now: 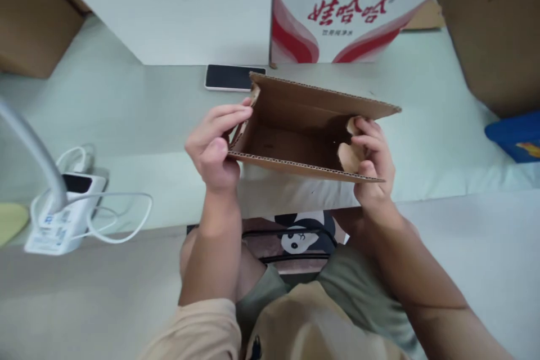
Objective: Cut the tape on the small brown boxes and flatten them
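A small brown cardboard box is held up between my two hands, its open side turned toward me so that the inside shows. My left hand grips its left end, thumb at the near edge and fingers at the far corner. At the right end, my right hand has its fingers closed on a rounded end flap of the box. A long flap stands out on the far side, and another edge runs along the near side.
Behind the box lies a dark-screened phone. A white carton with red print stands at the back, beside a plain white box. Left are a white power bank-like device with cables and a curved grey stem. A blue object sits right.
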Demonstrator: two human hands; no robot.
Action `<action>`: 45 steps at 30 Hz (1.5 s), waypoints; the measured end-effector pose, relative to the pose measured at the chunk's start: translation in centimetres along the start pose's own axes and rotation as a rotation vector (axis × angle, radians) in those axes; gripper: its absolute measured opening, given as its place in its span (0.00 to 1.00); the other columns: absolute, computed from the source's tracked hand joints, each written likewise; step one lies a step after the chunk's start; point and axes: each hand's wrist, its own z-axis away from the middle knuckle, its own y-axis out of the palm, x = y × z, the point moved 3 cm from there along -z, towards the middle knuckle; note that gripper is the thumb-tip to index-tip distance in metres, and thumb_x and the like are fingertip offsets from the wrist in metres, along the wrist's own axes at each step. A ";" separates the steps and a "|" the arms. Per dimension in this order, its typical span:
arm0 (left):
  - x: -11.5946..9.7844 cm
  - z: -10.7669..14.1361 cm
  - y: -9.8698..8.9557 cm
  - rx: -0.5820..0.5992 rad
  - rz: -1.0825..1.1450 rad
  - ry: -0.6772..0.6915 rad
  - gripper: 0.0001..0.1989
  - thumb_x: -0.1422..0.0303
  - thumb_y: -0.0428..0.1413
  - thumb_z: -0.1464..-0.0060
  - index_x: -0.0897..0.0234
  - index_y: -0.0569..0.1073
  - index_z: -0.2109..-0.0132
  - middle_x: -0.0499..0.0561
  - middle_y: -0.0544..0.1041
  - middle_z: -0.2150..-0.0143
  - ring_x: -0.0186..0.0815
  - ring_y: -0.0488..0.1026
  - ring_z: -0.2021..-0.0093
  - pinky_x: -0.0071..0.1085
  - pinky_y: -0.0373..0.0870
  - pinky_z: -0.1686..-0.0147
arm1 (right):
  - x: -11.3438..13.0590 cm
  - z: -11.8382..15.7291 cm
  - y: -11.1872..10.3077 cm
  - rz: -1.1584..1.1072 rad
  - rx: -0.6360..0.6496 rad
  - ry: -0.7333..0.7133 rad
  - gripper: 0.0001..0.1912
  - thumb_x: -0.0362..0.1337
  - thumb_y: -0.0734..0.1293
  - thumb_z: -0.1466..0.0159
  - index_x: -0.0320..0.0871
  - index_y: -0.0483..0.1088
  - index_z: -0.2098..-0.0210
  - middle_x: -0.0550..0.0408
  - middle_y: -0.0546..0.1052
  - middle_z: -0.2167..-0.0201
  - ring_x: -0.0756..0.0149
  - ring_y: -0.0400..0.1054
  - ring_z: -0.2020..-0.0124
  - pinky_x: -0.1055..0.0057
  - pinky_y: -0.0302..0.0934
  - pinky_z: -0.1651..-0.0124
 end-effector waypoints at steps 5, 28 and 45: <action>0.4 0.9 1.5 0.049 -0.077 0.302 0.25 0.41 0.51 0.44 0.59 0.75 0.65 0.53 0.73 0.59 0.47 0.76 0.49 0.48 0.76 0.45 | -2.5 -0.8 -1.1 -0.126 -0.022 -0.161 0.32 0.68 0.52 0.34 0.57 0.78 0.56 0.54 0.78 0.46 0.45 0.62 0.31 0.39 0.50 0.27; 2.4 1.4 1.7 0.469 -0.280 0.514 0.24 0.53 0.57 0.37 0.43 0.70 0.35 0.45 0.69 0.31 0.48 0.62 0.27 0.51 0.56 0.25 | -5.1 -1.6 -0.6 -0.085 -0.088 -0.164 0.31 0.58 0.56 0.31 0.57 0.51 0.32 0.49 0.61 0.33 0.43 0.56 0.29 0.37 0.55 0.29; 2.3 1.7 0.9 0.420 -0.420 0.561 0.21 0.52 0.53 0.36 0.50 0.78 0.41 0.50 0.76 0.36 0.47 0.72 0.35 0.48 0.63 0.31 | -5.3 -1.4 -0.9 -0.117 -0.062 -0.229 0.29 0.61 0.52 0.30 0.57 0.59 0.36 0.52 0.59 0.30 0.45 0.52 0.26 0.34 0.50 0.28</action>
